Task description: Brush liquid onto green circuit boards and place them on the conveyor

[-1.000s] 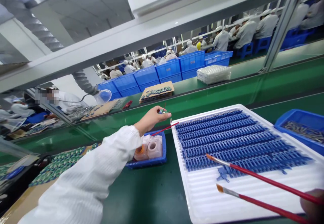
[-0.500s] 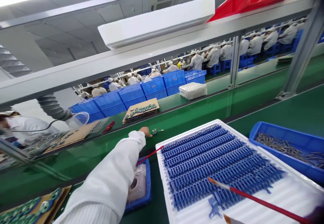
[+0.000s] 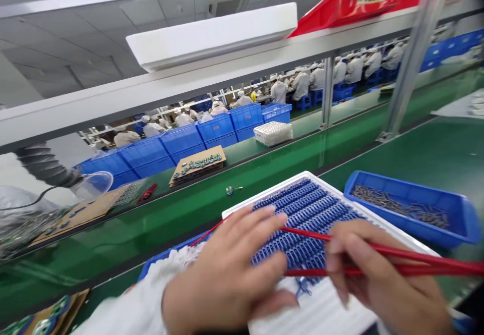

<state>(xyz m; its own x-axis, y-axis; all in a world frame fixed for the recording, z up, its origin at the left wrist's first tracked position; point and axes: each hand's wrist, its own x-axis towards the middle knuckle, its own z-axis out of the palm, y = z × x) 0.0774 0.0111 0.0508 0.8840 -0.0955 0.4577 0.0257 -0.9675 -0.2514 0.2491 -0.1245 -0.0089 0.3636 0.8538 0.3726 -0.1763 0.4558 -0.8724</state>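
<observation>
My left hand (image 3: 230,269) hovers over the left part of a white foam tray (image 3: 310,320), fingers apart and slightly curled. In that tray stand rows of small blue plastic clip-like parts (image 3: 306,199). My right hand (image 3: 381,269), over the right side of the tray, is closed on red-handled brushes (image 3: 427,262). Their red shafts reach left towards my left fingers; whether those fingers touch them I cannot tell, and the bristles are hidden. A small circuit board (image 3: 229,190) with a short lead lies on the green conveyor belt beyond the tray.
To the right is a blue bin (image 3: 469,214) of metal pins. Cardboard with circuit boards (image 3: 204,163) and a stack of white trays (image 3: 274,133) sit across the belt. A metal post (image 3: 412,57) and overhead beam frame the station. Another blue bin is partly behind my left arm.
My left hand has drawn back from the circuit board on the belt to above the tray. My right hand has come into view with the brushes. The view has turned right.
</observation>
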